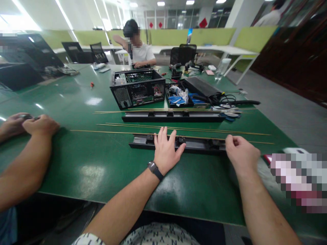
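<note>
A black channel-shaped rail (194, 149) with small black blocks in it lies lengthwise in front of me on the green table. My left hand (167, 149), with a watch on the wrist, rests over its middle with fingers spread. Along the rail's far edge runs a thin brass-coloured rod (109, 131), passing under my left fingers. My right hand (241, 153) is closed in a pinch at the rail's right end, where the rod meets its fingertips; the exact contact is partly hidden. Two more thin rods (127, 125) lie just beyond.
Farther back lie a second black rail (173, 118), a computer case (139, 90) and a tray with gloves (178, 95). Cables (227, 99) lie to the right. At left, a co-worker's hands (38, 124) hold something small. Another person (140, 51) sits across the table.
</note>
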`<state>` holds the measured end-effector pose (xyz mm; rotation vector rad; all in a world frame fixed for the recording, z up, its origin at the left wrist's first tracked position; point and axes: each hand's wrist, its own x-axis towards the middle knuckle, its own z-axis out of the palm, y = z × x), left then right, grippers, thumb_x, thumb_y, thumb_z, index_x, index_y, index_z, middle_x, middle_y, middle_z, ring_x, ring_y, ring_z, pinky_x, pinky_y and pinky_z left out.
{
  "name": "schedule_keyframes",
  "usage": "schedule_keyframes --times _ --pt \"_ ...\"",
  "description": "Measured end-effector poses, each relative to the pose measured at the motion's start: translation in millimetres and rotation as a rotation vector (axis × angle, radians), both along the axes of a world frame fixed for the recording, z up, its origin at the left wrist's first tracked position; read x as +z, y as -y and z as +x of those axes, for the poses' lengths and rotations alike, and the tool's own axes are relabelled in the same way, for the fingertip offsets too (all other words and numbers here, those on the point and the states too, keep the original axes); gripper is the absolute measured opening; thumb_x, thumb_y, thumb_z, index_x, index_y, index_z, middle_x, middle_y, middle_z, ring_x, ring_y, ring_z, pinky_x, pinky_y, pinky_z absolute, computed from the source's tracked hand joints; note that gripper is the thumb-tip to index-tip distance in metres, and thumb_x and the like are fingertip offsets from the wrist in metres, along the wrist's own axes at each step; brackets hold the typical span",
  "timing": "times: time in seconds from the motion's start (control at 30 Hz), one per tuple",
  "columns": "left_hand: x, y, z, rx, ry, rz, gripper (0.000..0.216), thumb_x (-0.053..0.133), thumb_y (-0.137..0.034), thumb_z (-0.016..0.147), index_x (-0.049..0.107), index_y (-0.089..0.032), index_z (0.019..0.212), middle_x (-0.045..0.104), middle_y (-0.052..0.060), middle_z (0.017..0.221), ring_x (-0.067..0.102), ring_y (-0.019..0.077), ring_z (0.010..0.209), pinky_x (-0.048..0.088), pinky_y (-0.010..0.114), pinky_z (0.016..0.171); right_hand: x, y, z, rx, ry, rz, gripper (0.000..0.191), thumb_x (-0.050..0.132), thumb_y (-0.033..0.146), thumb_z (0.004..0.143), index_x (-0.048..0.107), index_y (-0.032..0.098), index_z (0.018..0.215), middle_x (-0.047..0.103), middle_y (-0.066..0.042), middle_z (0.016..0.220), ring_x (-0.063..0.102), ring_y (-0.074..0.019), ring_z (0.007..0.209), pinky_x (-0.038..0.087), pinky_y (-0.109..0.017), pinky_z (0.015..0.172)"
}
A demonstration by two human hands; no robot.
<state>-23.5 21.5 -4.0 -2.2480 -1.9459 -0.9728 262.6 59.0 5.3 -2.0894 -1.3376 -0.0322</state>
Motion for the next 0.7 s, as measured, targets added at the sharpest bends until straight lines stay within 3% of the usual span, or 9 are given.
schedule_keyframes --times 0.3,0.7 --pt "-0.6 -0.8 -1.2 -0.009 -0.031 0.003 0.051 0.064 -0.05 0.104 0.066 -0.025 0.148 0.049 0.023 0.166 0.037 0.041 0.162 0.032 0.072 0.129 1.3 4.1 -9.8 0.138 -0.024 0.005 0.041 0.056 0.057 0.093 0.08 0.024 0.089 0.074 -0.006 0.075 0.067 -0.0243 0.078 0.041 -0.035 0.071" --pt "-0.7 -0.3 -1.9 -0.001 -0.05 0.001 0.05 0.063 -0.05 0.105 0.066 -0.023 0.148 0.049 0.023 0.167 0.037 0.0386 0.163 0.033 0.069 0.129 4.5 1.6 -2.3 -0.013 0.006 -0.05 0.036 0.055 0.051 0.095 0.075 0.024 0.082 0.07 -0.006 0.072 0.059 -0.0235 0.07 0.036 -0.036 0.067"
